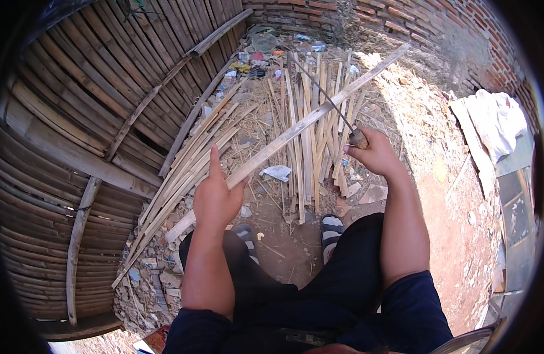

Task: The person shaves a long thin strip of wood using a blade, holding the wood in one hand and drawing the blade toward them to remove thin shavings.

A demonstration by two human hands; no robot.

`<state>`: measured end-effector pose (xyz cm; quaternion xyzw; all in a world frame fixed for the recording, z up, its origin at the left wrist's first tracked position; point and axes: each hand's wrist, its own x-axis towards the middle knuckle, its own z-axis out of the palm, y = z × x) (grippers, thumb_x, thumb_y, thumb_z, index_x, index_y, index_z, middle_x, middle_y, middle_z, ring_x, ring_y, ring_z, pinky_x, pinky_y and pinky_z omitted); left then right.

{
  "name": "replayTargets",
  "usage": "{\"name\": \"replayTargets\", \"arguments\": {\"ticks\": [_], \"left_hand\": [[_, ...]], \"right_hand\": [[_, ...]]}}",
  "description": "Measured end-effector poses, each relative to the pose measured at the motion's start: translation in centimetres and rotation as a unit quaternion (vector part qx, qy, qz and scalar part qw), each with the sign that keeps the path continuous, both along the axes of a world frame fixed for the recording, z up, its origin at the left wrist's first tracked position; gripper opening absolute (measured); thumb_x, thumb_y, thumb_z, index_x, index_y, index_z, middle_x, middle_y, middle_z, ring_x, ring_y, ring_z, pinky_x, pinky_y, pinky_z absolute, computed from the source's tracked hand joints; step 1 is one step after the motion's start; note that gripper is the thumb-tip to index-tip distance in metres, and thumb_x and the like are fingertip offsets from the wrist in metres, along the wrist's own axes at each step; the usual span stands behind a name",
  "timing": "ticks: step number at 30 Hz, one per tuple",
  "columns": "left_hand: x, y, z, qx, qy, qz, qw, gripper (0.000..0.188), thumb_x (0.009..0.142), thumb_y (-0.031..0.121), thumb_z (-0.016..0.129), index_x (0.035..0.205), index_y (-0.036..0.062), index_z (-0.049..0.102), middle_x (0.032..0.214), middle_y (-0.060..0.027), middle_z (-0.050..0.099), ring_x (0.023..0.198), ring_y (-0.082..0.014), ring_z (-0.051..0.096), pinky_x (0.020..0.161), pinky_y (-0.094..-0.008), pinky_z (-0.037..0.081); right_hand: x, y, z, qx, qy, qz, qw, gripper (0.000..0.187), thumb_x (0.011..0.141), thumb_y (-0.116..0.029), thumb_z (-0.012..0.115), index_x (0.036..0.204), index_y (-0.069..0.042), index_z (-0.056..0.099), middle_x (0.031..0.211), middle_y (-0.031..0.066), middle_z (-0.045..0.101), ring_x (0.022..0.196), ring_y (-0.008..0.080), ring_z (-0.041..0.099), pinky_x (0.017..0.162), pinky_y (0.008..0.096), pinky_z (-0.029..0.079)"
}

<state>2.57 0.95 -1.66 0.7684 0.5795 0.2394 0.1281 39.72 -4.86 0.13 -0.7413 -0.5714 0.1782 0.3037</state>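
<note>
Wooden slat (pixel 283 138), slanting across my front, above the ground (pixel 449 253).
Left grip (pixel 217 197) wraps its lower part, forefinger extended; right grip (pixel 371 152) clenches the handle (pixel 358 139) of a long thin blade (pixel 319 88) crossing it, contact unclear. Best steady the slat, fingers clear of the blade. Count: one held slat, one blade, two sandals (pixel 332 233), two slat piles (pixel 308 159), pieces too tangled to tally.

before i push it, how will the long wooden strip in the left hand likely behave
The long wooden strip looks fairly stiff, running nearly straight. It is probably light, being narrow. With the left hand gripping nearer its lower end, the far end may swing easily.
</note>
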Motion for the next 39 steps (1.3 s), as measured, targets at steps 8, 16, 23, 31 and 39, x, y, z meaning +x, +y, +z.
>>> {"name": "replayTargets", "arguments": {"ticks": [8,16,23,31,39], "left_hand": [[0.8,-0.2,-0.4,-0.071,-0.017,-0.002,0.997,0.103,0.087,0.032,0.085,0.17,0.0067,0.03,0.092,-0.0187,0.076,0.084,-0.0396,0.075,0.076,-0.0468,0.057],[0.3,-0.2,0.0,-0.068,-0.041,-0.002,0.997,0.1,0.087,0.033,0.085,0.169,0.0071,0.033,0.095,-0.02,0.077,0.084,-0.0397,0.076,0.075,-0.0479,0.057],[0.1,0.0,-1.2,-0.025,-0.05,-0.001,0.998,0.099,0.088,0.034,0.085,0.169,0.0071,0.034,0.099,-0.0234,0.078,0.087,-0.0376,0.078,0.079,-0.0455,0.059],[-0.4,0.1,-1.0,-0.048,-0.087,-0.011,0.995,0.097,0.087,0.031,0.087,0.167,0.0026,0.038,0.102,-0.0249,0.079,0.087,-0.0347,0.078,0.081,-0.043,0.059],[0.5,-0.3,-0.1,-0.088,-0.067,0.002,0.994,0.1,0.087,0.031,0.087,0.168,0.0048,0.034,0.104,-0.0255,0.079,0.091,-0.0373,0.078,0.084,-0.0413,0.059]], "right_hand": [[-4.7,-0.5,0.0,-0.049,-0.098,0.183,0.977,0.037,0.085,-0.029,0.086,0.108,-0.003,0.072,0.089,0.0254,0.07,0.088,0.045,0.069,0.079,0.0488,0.054],[0.3,0.6,-1.0,0.055,0.002,0.002,0.998,0.037,0.088,-0.027,0.087,0.109,0.0,0.071,0.085,0.0158,0.07,0.08,0.0277,0.068,0.077,0.0434,0.053],[-4.1,-0.8,1.6,-0.036,-0.058,0.103,0.992,0.035,0.091,-0.031,0.081,0.107,-0.002,0.068,0.09,0.0249,0.072,0.091,0.0467,0.07,0.083,0.0518,0.055],[-4.5,-0.5,0.6,0.022,-0.077,0.127,0.989,0.031,0.087,-0.025,0.085,0.103,-0.003,0.069,0.081,0.02,0.069,0.078,0.0395,0.069,0.073,0.0471,0.053],[-2.5,-0.1,1.0,-0.024,-0.062,0.027,0.997,0.031,0.09,-0.028,0.08,0.107,-0.004,0.071,0.09,0.0235,0.074,0.09,0.0436,0.072,0.082,0.0514,0.056]]}}
